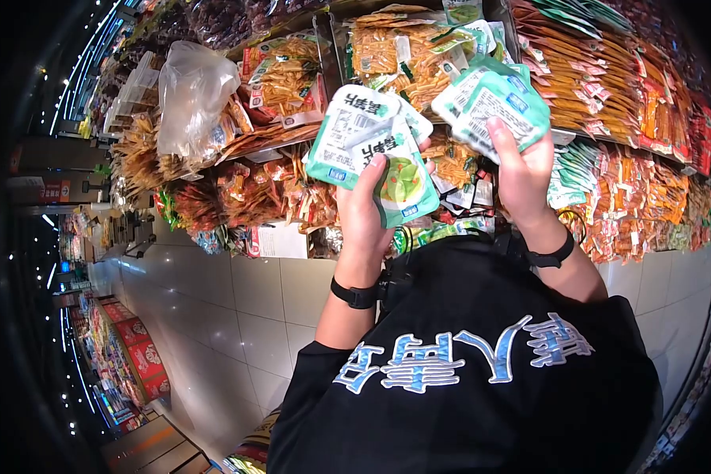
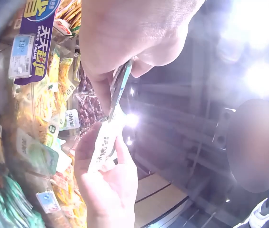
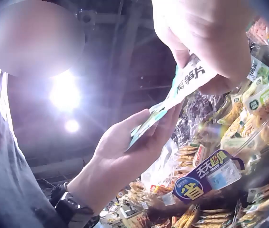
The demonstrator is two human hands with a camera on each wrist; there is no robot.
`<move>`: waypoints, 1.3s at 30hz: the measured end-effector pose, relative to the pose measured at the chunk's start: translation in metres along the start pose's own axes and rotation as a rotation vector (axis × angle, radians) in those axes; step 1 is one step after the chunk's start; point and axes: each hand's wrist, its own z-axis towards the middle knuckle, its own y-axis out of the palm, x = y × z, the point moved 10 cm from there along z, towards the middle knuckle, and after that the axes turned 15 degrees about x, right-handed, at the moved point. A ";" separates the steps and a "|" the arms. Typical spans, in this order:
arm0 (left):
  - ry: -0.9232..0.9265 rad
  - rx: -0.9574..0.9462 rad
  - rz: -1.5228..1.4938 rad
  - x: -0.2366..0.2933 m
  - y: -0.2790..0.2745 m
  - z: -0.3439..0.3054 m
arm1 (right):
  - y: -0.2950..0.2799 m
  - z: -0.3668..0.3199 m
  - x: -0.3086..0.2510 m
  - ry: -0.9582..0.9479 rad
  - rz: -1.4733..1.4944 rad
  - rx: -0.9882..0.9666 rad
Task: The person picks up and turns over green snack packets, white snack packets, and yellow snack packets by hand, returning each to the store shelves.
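My left hand point(image 1: 361, 213) holds a few white-and-green snack packets point(image 1: 375, 146) fanned out, the thumb across their front. These carry black lettering and a picture of green slices. To the right, my right hand point(image 1: 523, 178) grips more packets point(image 1: 501, 107) of the same colours, with small printed text and a blue label facing up. In the left wrist view the near left hand point(image 2: 134, 38) pinches a packet seen edge-on, with the right hand point(image 2: 108, 190) below. The right wrist view shows a lettered packet point(image 3: 191, 78) in the right hand point(image 3: 205, 42), overlapping the left hand's packets.
Shelf bins of packaged snacks point(image 1: 371, 55) stand in front of both hands. A clear plastic bag point(image 1: 196, 99) hangs at the left. Orange-red packets point(image 1: 584, 75) are stacked at the right. A purple price sign point(image 3: 205, 175) juts from the shelf. Tiled floor point(image 1: 237, 300) lies below.
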 end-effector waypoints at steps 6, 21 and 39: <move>-0.389 0.023 -0.184 -0.046 -0.026 0.004 | 0.064 -0.061 -0.042 -0.869 -0.344 -0.720; -0.359 0.079 -0.074 -0.044 -0.034 0.012 | 0.066 -0.061 -0.011 -0.684 -0.310 -0.839; 0.046 -0.004 0.423 -0.034 -0.020 -0.005 | 0.035 -0.030 0.050 0.565 0.093 -0.290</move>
